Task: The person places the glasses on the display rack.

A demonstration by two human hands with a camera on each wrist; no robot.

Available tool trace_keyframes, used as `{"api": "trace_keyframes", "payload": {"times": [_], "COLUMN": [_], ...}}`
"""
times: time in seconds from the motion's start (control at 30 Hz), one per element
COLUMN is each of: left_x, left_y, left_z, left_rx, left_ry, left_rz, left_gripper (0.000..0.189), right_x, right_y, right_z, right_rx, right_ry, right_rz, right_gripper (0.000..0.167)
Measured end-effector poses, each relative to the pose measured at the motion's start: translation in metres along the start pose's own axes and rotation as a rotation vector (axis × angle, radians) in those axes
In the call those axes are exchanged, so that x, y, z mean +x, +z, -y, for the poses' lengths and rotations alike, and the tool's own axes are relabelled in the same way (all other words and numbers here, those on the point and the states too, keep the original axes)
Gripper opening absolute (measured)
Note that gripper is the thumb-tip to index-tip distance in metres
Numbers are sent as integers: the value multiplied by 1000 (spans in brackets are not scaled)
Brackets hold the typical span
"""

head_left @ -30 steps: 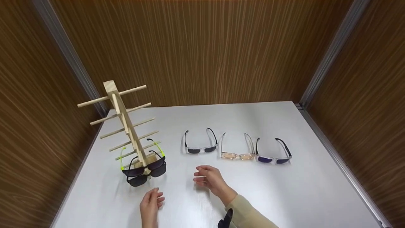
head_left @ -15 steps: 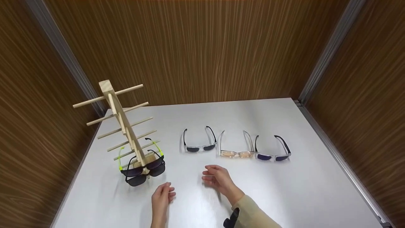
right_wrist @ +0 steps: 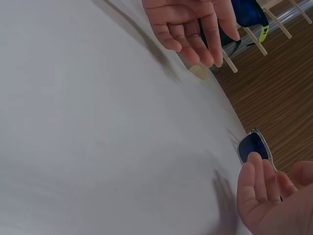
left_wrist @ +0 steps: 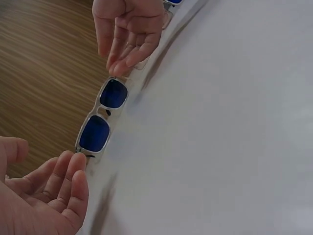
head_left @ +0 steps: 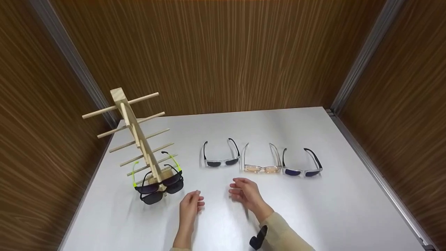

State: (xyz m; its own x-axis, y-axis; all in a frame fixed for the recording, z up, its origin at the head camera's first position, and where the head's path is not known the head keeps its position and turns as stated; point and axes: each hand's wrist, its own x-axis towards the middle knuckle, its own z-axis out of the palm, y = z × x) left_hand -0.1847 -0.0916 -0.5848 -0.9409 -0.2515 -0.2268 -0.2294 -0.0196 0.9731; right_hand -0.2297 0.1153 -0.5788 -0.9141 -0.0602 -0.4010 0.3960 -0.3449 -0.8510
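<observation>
My left hand [head_left: 190, 205] hovers over the white table, right of a wooden glasses rack, its fingers loosely bent and holding nothing. My right hand [head_left: 248, 192] is a little farther right, also holding nothing, in front of the loose glasses. Closest beyond the hands lie sunglasses with a clear frame and black temples [head_left: 222, 162], temples pointing away. Beside them are clear glasses with peach lenses [head_left: 262, 169], then clear-framed sunglasses with dark blue lenses [head_left: 302, 172]. In the left wrist view, blue-lensed sunglasses [left_wrist: 103, 115] appear between the two hands, beyond the fingertips.
The wooden rack [head_left: 139, 136] stands at the left with several crossbars. Low on it hang black sunglasses with neon-yellow temples [head_left: 148, 188] and, beneath, all-black sunglasses [head_left: 152, 198]. Wood-grain panels [head_left: 223, 55] wall the table [head_left: 334, 209] at the back and both sides.
Both hands have moved right and slightly away from the person, the left one leaving the rack's front. The glasses and rack keep their places; the head view shifts slightly.
</observation>
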Motion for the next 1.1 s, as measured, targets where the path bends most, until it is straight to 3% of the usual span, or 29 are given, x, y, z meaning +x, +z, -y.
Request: {"api": "trace_keyframes", "payload": {"times": [0.17,0.4,0.63,0.83,1.1], "left_x": [9,22,35,42,57], "left_y": [10,19,26,36,47], "left_z": [-5,-9,-15,-25,-29], "left_rx": [-17,-6,-6,-5,-58], "left_ry": [56,65,74,60,117], "left_rz": [30,46,31,-18,-35], "left_gripper": [35,34,34,31,30], "right_x": [5,11,18,19,31], "right_y": [1,2,7,10,14], "right_z": [9,14,22,33,34], "right_rx": [-66,-53,-131,-192,-201], "right_ry": [-35,-61,-125,-171,-214], "right_rz": [-64,-115,-150,-126,-122], "right_gripper": [35,36,38,44,51]}}
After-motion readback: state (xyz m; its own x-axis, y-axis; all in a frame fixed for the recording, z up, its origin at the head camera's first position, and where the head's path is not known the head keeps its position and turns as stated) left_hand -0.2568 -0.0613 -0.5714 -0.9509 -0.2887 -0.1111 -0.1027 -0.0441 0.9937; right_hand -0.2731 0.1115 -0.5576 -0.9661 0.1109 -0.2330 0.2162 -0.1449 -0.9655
